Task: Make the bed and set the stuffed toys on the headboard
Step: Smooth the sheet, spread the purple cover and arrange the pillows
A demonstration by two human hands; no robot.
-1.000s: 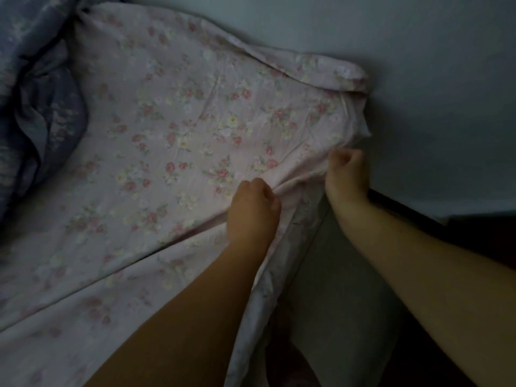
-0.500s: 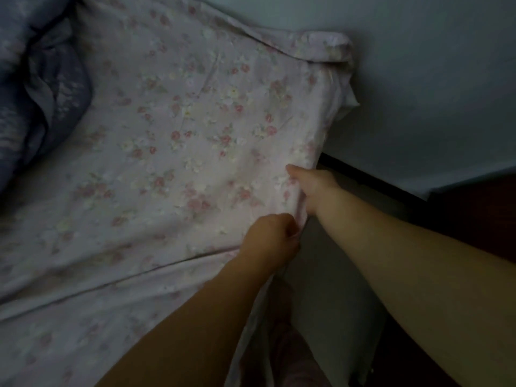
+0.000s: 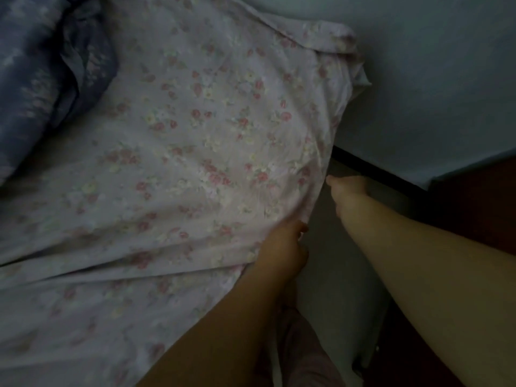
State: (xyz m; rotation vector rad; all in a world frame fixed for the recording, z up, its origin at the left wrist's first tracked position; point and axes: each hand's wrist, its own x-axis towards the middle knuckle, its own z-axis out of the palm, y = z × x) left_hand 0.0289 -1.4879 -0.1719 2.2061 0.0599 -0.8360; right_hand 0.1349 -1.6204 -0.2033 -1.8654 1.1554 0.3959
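Head view, pink floral sheet spread over the mattress, its side edge running from near centre up to the bunched far corner, left hand fingers curled, gripping that edge, right hand just beside the edge, finger state cannot be told, blue duvet crumpled at the sheet's far left.

The light is dim and bluish. A plain pale wall fills the far right, unmarked. Along its foot runs a dark strip, slanting from the middle toward the right edge. At the right edge, beside the wall, stands a dark reddish-brown panel, perhaps wooden furniture; what it is cannot be told. Near right, below it, all is in deep shadow.
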